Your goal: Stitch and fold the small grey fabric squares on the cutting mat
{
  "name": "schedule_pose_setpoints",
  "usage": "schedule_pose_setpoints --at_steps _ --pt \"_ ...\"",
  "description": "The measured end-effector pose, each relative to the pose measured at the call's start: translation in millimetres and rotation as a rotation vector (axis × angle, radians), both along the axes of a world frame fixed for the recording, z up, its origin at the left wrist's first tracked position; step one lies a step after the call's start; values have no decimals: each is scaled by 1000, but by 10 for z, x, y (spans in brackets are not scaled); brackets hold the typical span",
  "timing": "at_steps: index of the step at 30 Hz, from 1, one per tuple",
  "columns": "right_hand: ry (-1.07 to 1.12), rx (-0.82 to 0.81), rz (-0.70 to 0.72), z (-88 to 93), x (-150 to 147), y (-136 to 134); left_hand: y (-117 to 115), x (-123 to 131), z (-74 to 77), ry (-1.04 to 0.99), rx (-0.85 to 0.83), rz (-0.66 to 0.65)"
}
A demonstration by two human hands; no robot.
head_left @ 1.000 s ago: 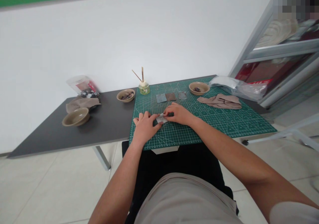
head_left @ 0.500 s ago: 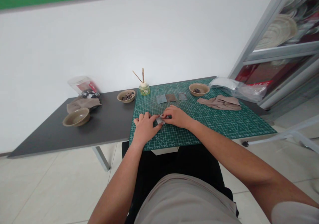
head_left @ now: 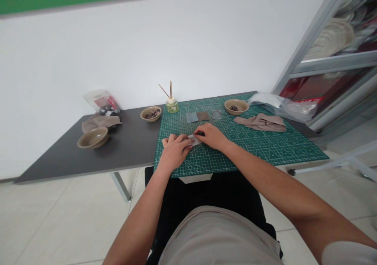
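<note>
A small pale, thin piece (head_left: 195, 140), like a little square or strip of sheet, lies low over the green cutting mat (head_left: 232, 151). My left hand (head_left: 174, 151) grips its left end between thumb and fingers. At the opposite end my right hand (head_left: 214, 137) is closed in a pinch, with its fingertips on the piece. Part of the piece is hidden under my fingers, and its exact kind is too small to tell. Just beyond my hands, a row of flat squares rests on the mat: a pale blue one (head_left: 191, 117), a brown one (head_left: 203, 116) and a greyish clear one (head_left: 217, 115).
Bowls with dark bits stand at the back left (head_left: 150, 114) and back right (head_left: 236, 106). A reed diffuser (head_left: 172, 106) is between them. A brown cloth (head_left: 262, 122) and plastic bag (head_left: 285, 105) lie right; another bowl (head_left: 93, 138), cloth (head_left: 101, 122) and clear bag (head_left: 101, 100) are left.
My right hand has shifted slightly along the pale piece, and more of the piece shows between my hands. The view has moved a little; the other things stay in place.
</note>
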State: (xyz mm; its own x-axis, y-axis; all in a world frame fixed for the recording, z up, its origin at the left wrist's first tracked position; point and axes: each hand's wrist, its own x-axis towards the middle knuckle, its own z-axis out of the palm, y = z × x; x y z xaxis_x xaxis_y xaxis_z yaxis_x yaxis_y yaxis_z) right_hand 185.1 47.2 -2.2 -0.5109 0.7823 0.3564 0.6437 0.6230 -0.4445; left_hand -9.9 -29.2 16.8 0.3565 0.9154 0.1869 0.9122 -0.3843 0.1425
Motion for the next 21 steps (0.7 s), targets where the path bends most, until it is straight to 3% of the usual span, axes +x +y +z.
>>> schedule_pose_setpoints --at_steps 21 --pt "-32 64 -16 -16 64 39 -46 27 6 -15 72 -21"
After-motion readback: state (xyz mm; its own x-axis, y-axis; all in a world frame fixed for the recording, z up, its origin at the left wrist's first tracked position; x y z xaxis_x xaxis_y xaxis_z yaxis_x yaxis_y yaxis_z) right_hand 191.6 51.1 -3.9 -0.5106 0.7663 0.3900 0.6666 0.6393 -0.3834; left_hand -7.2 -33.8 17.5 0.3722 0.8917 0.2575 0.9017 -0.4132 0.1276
